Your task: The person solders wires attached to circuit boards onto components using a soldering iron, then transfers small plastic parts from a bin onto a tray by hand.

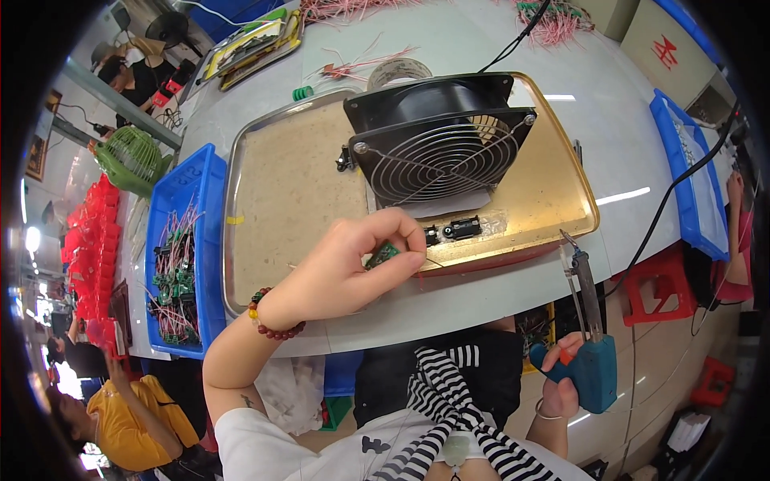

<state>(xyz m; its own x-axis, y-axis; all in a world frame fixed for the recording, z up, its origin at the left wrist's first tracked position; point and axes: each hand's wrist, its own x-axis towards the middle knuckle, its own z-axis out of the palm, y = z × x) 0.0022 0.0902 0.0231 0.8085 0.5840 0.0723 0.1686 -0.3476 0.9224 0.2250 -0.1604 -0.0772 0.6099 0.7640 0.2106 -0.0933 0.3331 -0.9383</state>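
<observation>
A small green circuit board [382, 255] is pinched between the thumb and fingers of my left hand [353, 260], above the front edge of a gold metal tray [553, 200]. Thin wires stick out by the fingertips, and part of the board is hidden by the fingers. In my right hand [561, 377] is a teal soldering gun [595, 373], held upright at the table's front edge. Its metal tip [566, 236] points up beside the tray's right corner. Small black connector parts [462, 228] lie on the tray just past my left hand.
A black fan with a wire grille [445, 160] stands on the tray. Left of it lies a steel tray with a beige mat [293, 176]. One blue bin [210, 264] holds several wired boards; another blue bin [666, 152] stands at right. A black cable [682, 180] hangs nearby.
</observation>
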